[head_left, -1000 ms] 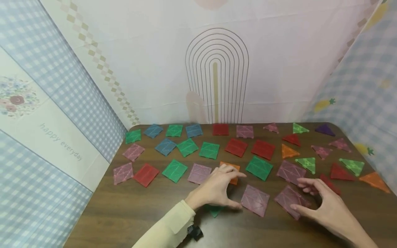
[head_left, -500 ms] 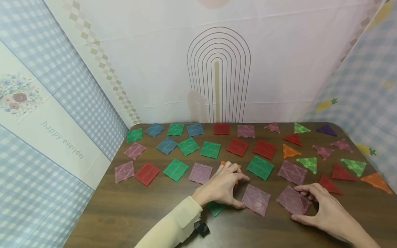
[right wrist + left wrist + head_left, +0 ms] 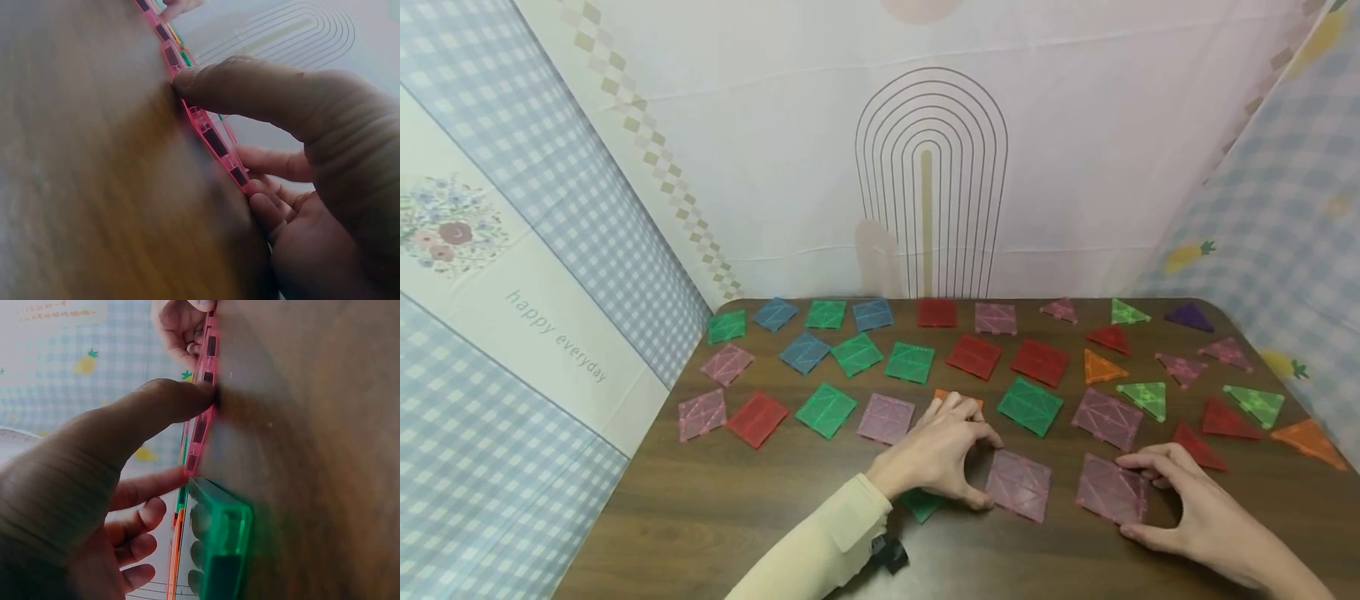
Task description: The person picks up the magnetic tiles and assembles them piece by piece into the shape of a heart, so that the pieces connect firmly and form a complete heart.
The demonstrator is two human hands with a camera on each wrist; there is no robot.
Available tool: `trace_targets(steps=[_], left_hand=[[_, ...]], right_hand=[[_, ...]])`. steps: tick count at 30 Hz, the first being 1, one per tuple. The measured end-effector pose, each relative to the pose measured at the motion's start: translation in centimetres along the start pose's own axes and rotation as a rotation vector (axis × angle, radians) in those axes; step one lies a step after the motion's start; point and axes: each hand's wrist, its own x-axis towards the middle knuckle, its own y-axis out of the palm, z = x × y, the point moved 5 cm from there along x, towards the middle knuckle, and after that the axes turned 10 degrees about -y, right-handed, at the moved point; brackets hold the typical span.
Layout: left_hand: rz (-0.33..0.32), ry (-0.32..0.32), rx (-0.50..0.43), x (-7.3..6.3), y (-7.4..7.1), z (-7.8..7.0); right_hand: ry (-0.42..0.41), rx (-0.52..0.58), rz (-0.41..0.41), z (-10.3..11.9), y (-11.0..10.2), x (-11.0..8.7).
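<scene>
Two see-through pink square magnetic tiles lie flat near the table's front, a short gap between them. My left hand (image 3: 942, 450) holds the left pink tile (image 3: 1019, 487) at its left side, thumb at the near corner and index finger at the far one. On the other tile (image 3: 1108, 490), my right hand (image 3: 1187, 504) has thumb and index finger at the right side's corners. Dark magnets show along the pink edge (image 3: 215, 142) in the right wrist view. A green tile (image 3: 226, 534) lies beside the left thumb, and an orange tile (image 3: 958, 395) is partly hidden behind the left hand.
Rows of square tiles in green, blue, red and pink cover the back and left of the wooden table (image 3: 700, 517). Several triangular tiles, such as an orange one (image 3: 1309, 442), lie at the right. A patterned cloth (image 3: 760, 167) hangs behind the table.
My right hand has closed in on the right pink tile, which has turned to sit straighter. My left hand has shifted right to the left pink tile, which has turned slightly.
</scene>
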Motion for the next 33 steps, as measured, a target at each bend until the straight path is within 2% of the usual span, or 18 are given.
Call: trace_targets(steps=[8,13,24,28,31,33], left_hand=[[-0.058,-0.029,0.055,-0.2,-0.2,0.1],[-0.076,-0.038,0.044,-0.3,-0.2,0.2],[-0.077,-0.034,0.035,-0.1,-0.3,0.2],[-0.079,-0.069,0.014,-0.1,-1.7,1.5],[-0.096,-0.139,-0.025,-0.2,-3.2,3.3],[-0.104,-0.177,-0.055,-0.1,-3.7,4.6]], right_hand=[[-0.023,0.008,0.058,0.8,0.2,0.5],[-0.004,-0.022,0.096,1.5,0.8,1.5],[-0.059,-0.052,0.088,2.6,1.9,2.8],[-0.057,-0.045,0.101,2.7,1.8,2.7],[-0.074,-0.047,0.105,2.8,1.6,2.6],[-0.095,-0.05,0.094,3.0,1.3,2.4]])
